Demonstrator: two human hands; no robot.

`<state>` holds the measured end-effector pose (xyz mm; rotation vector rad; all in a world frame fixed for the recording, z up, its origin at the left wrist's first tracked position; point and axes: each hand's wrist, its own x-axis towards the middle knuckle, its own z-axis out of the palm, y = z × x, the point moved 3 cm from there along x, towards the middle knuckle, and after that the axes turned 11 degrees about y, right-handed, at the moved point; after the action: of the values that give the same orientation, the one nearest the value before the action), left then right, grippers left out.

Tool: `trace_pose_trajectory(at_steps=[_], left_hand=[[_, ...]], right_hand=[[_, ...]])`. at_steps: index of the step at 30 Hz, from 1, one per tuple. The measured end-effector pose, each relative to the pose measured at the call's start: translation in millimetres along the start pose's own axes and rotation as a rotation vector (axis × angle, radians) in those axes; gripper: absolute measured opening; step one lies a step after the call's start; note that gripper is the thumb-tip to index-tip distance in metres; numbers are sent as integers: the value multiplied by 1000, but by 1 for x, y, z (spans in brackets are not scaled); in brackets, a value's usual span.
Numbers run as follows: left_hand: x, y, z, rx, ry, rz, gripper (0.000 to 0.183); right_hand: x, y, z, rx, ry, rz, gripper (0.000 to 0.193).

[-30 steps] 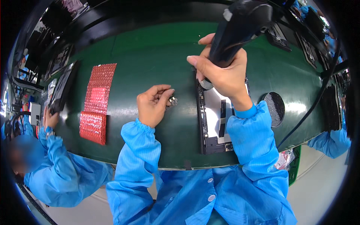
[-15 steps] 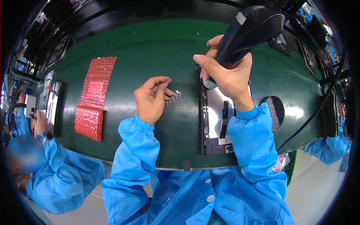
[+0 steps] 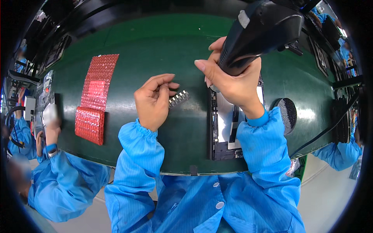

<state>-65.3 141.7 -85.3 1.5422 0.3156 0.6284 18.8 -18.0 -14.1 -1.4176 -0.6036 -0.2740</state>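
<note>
My left hand (image 3: 152,103) is closed over the middle of the green table, thumb and fingers pinched together. From under its fingers sticks out a small clear strip with metallic pieces (image 3: 178,99). My right hand (image 3: 237,83) wraps round a bulky black handheld device (image 3: 256,37), which looks like a handheld scanner; its wide end is uppermost. Both are over an open laptop base (image 3: 221,151) with a silvery plate and black parts. My right hand and forearm hide much of the base.
Red bubble wrap (image 3: 90,125) lies at the left, partly folded. A round dish of dark grains (image 3: 286,115) stands right of the laptop base, near a black cable (image 3: 324,130). A co-worker in blue (image 3: 66,182) works at the far left beside other equipment.
The black device and my right hand have shifted slightly up and left. My left hand has moved a little left, with the strip turned more into view. The co-worker's hand at left has moved.
</note>
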Motion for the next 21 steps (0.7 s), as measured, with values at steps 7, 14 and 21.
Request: trace_pose_trajectory(at_steps=[7, 14, 21], left_hand=[[-4, -2, 4, 95, -52, 144, 22], [-13, 19, 0, 397, 5, 442, 22], [-134, 59, 54, 410, -612, 868, 45]], right_hand=[[-6, -3, -4, 94, 122, 87, 28], [4, -48, -51, 6, 174, -179, 30], [-11, -22, -155, 173, 165, 21, 75]])
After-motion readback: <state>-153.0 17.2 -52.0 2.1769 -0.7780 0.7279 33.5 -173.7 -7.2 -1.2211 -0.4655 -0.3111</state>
